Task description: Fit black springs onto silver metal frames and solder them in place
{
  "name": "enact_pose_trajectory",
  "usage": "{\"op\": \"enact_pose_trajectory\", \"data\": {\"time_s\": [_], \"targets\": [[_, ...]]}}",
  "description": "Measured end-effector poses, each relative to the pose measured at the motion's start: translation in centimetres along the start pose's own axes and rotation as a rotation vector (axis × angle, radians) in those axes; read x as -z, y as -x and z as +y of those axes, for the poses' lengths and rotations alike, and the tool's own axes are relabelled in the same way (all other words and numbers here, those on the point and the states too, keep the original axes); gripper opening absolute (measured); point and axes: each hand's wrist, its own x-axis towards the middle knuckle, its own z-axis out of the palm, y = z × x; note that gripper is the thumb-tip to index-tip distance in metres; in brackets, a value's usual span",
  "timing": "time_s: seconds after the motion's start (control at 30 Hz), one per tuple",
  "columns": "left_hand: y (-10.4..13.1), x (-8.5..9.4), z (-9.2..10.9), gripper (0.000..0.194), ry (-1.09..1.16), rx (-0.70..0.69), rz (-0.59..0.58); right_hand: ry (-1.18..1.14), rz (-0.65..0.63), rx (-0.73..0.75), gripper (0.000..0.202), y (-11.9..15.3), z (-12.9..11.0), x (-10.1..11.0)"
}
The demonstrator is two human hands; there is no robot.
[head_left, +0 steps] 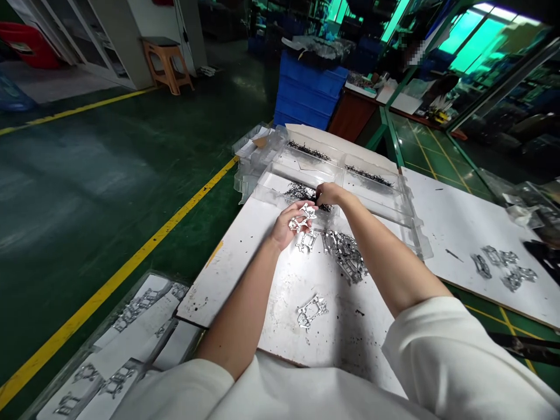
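Observation:
A silver metal frame part (303,217) is in my left hand (286,226), whose fingers wrap round it above the white tabletop. My right hand (328,193) reaches down into a pile of small black pieces (300,191) in a clear tray (280,175); its fingers are pressed together, and what they hold is too small to make out. Just below my left hand lies a similar silver part (306,240). A heap of silver parts (347,255) rests to the right of it. Another single silver part (312,310) lies nearer my body.
More black pieces sit in the tray's far compartments (370,175). Silver parts (510,269) lie on a white board at the right. A box of parts and paper (144,326) stands low at the left. Blue crates (308,87) stand behind the table.

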Motion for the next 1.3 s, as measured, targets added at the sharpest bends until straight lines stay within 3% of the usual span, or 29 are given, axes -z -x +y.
{"op": "enact_pose_trajectory", "data": {"time_s": [0.37, 0.6, 0.7, 0.8, 0.9, 0.97, 1.0, 1.13, 1.23, 1.3], "targets": [[-0.3, -0.1, -0.9, 0.055, -0.003, 0.066, -0.092, 0.011, 0.072, 0.113, 0.020, 0.0, 1.7, 0.8], [0.3, -1.2, -0.6, 0.069, -0.024, 0.117, -0.142, -0.111, 0.232, 0.113, 0.022, 1.6, 2.5, 0.5], [0.4, -1.6, -0.6, 0.077, -0.044, 0.152, -0.162, -0.284, 0.395, 0.151, 0.020, 2.5, 2.6, 0.5], [0.3, -1.6, -0.6, 0.077, -0.075, 0.176, -0.165, -0.534, 0.699, 0.173, 0.019, 4.1, 2.5, 0.7], [0.2, -1.3, -0.7, 0.072, -0.127, 0.192, -0.129, -0.863, 1.047, 0.142, 0.023, 6.9, 2.3, 0.4], [0.0, -1.1, -0.7, 0.066, -0.162, 0.200, -0.084, -1.073, 1.150, 0.083, 0.028, 9.6, 2.0, -0.6], [0.0, -1.0, -0.7, 0.062, -0.182, 0.200, -0.065, -1.168, 1.143, 0.060, 0.031, 11.0, 1.9, -1.4], [-0.1, -1.2, -0.8, 0.046, -0.257, 0.185, -0.037, -1.473, 0.906, 0.113, 0.036, 15.7, 1.4, -6.4], [0.0, -1.9, -1.3, 0.043, -0.294, 0.192, -0.047, -1.446, 0.898, 0.100, 0.036, 17.5, 1.4, -9.6], [0.2, -2.5, -1.8, 0.043, -0.302, 0.212, -0.070, -1.360, 0.893, 0.135, 0.032, 18.0, 1.5, -10.7]]}}
